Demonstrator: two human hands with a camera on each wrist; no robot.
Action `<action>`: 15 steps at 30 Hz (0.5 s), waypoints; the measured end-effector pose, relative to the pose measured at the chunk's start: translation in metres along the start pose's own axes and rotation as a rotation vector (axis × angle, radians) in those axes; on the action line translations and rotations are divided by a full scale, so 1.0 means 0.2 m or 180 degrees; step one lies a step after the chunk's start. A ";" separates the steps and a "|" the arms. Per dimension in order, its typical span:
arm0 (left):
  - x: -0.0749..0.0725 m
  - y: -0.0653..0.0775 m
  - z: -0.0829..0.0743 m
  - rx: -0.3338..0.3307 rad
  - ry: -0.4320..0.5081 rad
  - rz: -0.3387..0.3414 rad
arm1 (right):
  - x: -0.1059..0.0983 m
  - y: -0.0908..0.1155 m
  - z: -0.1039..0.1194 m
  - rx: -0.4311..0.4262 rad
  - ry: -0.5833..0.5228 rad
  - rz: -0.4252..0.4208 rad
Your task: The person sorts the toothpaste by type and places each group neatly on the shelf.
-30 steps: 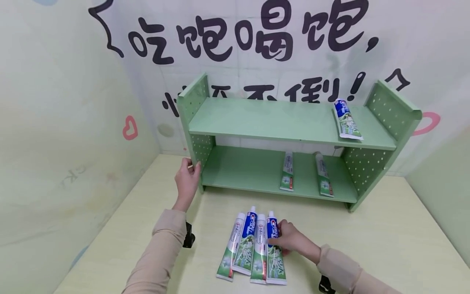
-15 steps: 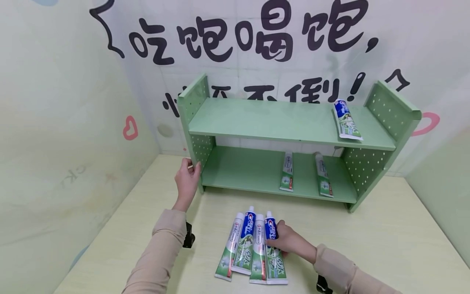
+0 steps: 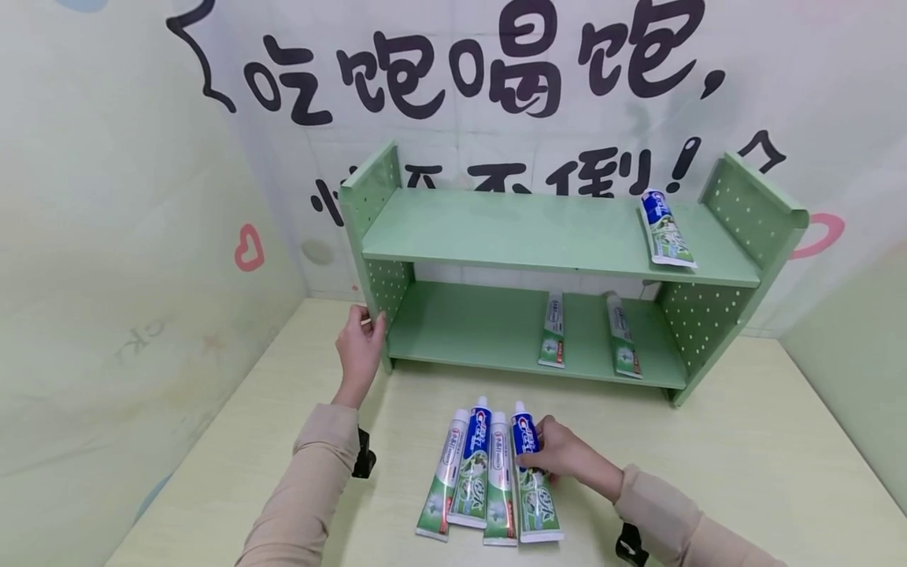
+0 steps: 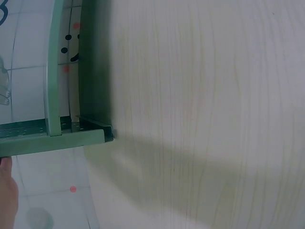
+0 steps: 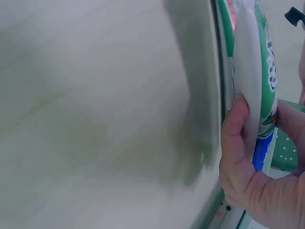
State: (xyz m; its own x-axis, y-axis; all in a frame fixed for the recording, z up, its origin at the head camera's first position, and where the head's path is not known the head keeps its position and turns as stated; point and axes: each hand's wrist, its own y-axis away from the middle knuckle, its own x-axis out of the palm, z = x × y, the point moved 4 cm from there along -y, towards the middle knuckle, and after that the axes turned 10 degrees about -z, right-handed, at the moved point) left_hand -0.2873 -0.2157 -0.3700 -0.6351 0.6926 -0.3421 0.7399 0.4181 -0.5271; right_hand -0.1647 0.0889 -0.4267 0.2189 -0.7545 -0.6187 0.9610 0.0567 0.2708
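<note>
In the head view my right hand (image 3: pixel 570 457) grips a blue, white and green toothpaste tube (image 3: pixel 536 488), the rightmost of a row on the table. The right wrist view shows fingers under the same toothpaste tube (image 5: pixel 267 90), which is slightly raised. To its left lie a white-and-green tube (image 3: pixel 500 480), a blue-and-green tube (image 3: pixel 471 472) and another white-and-green tube (image 3: pixel 445 480), with edges touching or overlapping. My left hand (image 3: pixel 360 346) holds the front edge of the left side panel of a green two-tier shelf (image 3: pixel 364 260); its fingertips are partly hidden.
On the upper tier at the right lies a blue-and-green tube (image 3: pixel 666 232). The lower tier bears two white-and-green tubes, one nearer the middle (image 3: pixel 553 331) and one further right (image 3: pixel 623 335). The pale table (image 3: pixel 765 472) runs back to a wall with black lettering.
The right hand has lifted the rightmost toothpaste tube a little, and its lower end has swung right, leaving a small gap to its neighbour. The left hand stays at the shelf.
</note>
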 end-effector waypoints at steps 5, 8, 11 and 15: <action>0.00 0.00 0.01 0.0028 -0.0019 -0.0014 | -0.06 0.01 0.04 0.0013 -0.0116 -0.0076; 0.00 0.00 0.01 0.0030 -0.0026 -0.0020 | -0.10 0.02 0.06 0.0026 -0.0151 -0.0108; 0.01 0.00 0.02 0.0007 -0.0014 -0.0023 | -0.14 0.02 0.08 0.0024 -0.0175 -0.0142; 0.01 0.00 0.02 -0.0028 -0.0011 0.0006 | -0.19 0.03 0.11 0.0003 -0.0216 -0.0187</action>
State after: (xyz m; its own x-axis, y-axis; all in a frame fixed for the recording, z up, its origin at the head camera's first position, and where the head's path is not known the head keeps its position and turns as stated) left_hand -0.2901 -0.2169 -0.3734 -0.6344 0.6914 -0.3459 0.7431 0.4219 -0.5195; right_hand -0.1715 0.1036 -0.3847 0.1501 -0.7991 -0.5821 0.9716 0.0105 0.2363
